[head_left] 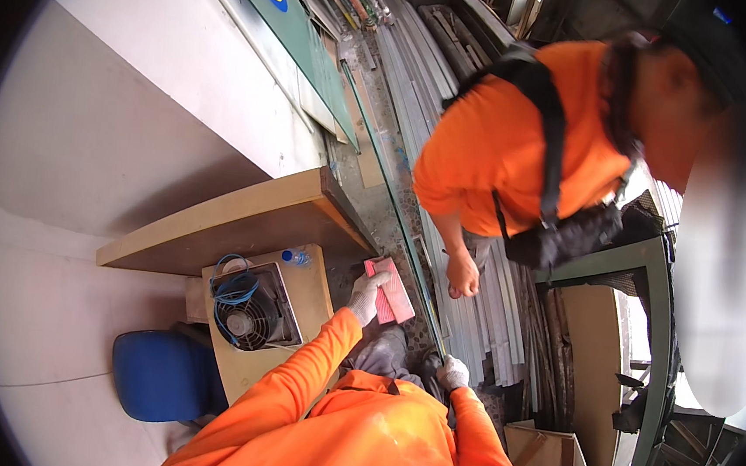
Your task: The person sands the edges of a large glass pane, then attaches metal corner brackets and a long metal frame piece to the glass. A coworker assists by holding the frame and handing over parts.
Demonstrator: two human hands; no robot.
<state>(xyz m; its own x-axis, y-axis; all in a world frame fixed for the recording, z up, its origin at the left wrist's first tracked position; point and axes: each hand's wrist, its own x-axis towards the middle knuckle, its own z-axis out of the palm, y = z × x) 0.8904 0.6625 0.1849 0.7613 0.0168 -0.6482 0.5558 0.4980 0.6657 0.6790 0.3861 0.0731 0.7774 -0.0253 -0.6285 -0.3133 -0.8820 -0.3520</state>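
My left hand (366, 296), in a pale knit glove, is closed on a red-and-pink striped piece (398, 295) that looks like a folded cloth. This piece hangs in front of my legs, beside the wooden desk. To its right, a long thin green strip (402, 213), seemingly the edge of a glass pane, runs away from me. At its near end is my gloved right hand (452, 373), fingers wrapped round it. Whether the pane rests on the floor cannot be made out.
A co-worker (520, 139) in orange, with a black bag, stands right of the strip. Long metal profiles (494, 308) lie beyond it. Left are a wooden desk (242, 231), a fan (248, 315) with blue cable, a small bottle (296, 257) and a blue chair (160, 374). A green frame (658, 343) stands right.
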